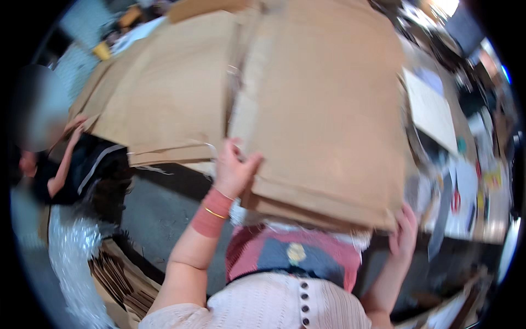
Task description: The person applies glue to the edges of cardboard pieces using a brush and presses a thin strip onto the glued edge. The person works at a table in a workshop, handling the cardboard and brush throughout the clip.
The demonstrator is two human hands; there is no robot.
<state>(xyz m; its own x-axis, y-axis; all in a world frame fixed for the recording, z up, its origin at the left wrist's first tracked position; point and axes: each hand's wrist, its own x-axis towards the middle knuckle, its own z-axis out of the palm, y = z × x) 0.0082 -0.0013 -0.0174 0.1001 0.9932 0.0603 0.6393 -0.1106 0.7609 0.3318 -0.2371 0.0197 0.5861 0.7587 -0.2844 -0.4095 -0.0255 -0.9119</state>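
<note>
A beige worktop (495, 227), mostly covered, carries a large stack of brown sheets (329, 109); left of that stack lies another brown stack (181, 82), right of it a white sheet (463, 222).

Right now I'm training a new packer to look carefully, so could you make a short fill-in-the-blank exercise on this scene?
1. The person's left hand is at the ____ edge of the central kraft-paper stack.
2. The person's right hand is by the near ____ corner of that stack.
3. The thin bangle over the reddish wristband is coloured ____.
4. A co-worker is on the ____ side of the picture.

Missing words: left; right; gold; left.
</note>
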